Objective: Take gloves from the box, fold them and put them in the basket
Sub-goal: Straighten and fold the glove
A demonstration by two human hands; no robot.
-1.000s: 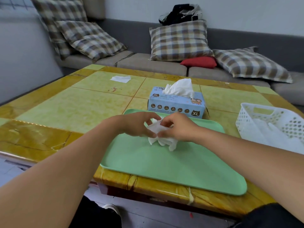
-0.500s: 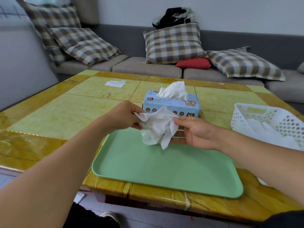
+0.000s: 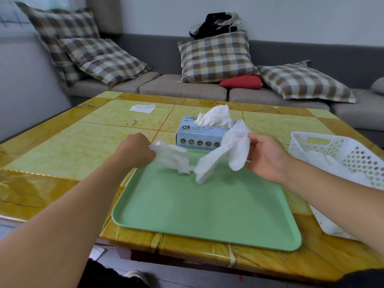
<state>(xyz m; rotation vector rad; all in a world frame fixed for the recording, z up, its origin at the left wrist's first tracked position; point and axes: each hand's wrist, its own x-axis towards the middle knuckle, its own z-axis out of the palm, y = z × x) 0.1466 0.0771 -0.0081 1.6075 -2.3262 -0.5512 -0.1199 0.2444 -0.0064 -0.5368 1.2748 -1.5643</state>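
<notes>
In the head view, 2 bare forearms are reaching up from the bottom corners of the frame toward the middle. The left hand [image 3: 136,149], left of center, is gripping 1 end of a white glove [image 3: 209,154], its fingers curled round the crumpled material. The right hand [image 3: 265,156], right of center, is pinching the other end between thumb and fingertips, so the glove is hanging stretched between the 2 hands in mid-air, with loose parts drooping down at the center of the frame. It is hovering above the far part of a green tray [image 3: 199,215], which is lying on the yellow-tiled table [image 3: 62,146] and filling the lower middle of the picture.

Just behind the glove, at center, a light blue box [image 3: 194,135] marked XL is sitting at the far edge of the tray, with another white glove [image 3: 215,117] sticking up out of its top opening. At the right edge of the frame a white perforated basket [image 3: 332,150] is standing on the table beside the tray, holding white material inside. A small white piece [image 3: 143,108] is lying flat on the table in the upper left of the tabletop. Across the top of the frame a grey sofa [image 3: 182,88] is carrying 4 plaid cushions [image 3: 216,57] and 1 red cushion [image 3: 241,82].
</notes>
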